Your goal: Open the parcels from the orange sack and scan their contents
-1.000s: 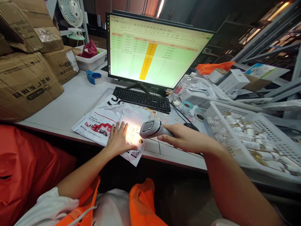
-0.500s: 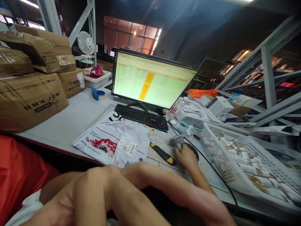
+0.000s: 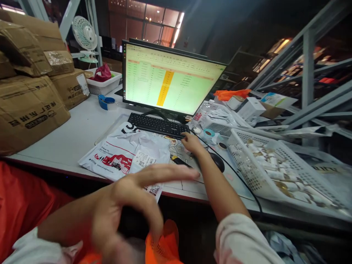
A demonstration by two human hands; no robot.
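My left hand [image 3: 132, 201] is raised close to the camera in front of the desk edge, fingers apart and partly curled, holding nothing; it is blurred. My right hand [image 3: 192, 143] reaches out to the right end of the black keyboard [image 3: 158, 125], fingers resting at its corner, nothing in it. A white and red mailing bag [image 3: 123, 156] with a barcode label lies on the desk in front of the keyboard. A yellow and black utility knife [image 3: 178, 160] lies beside the bag, partly hidden by my right arm. The black mouse [image 3: 217, 161] sits right of my forearm.
A monitor [image 3: 167, 80] showing a green spreadsheet stands behind the keyboard. Cardboard boxes [image 3: 30, 106] are stacked at left. A white basket [image 3: 247, 168] of small tubes fills the right side. A blue tape dispenser [image 3: 103, 102], fan and white tray stand behind.
My right hand left the scanner by the mouse and moved up to the keyboard's right end. My left hand rose off the bag toward the camera and opened its fingers.
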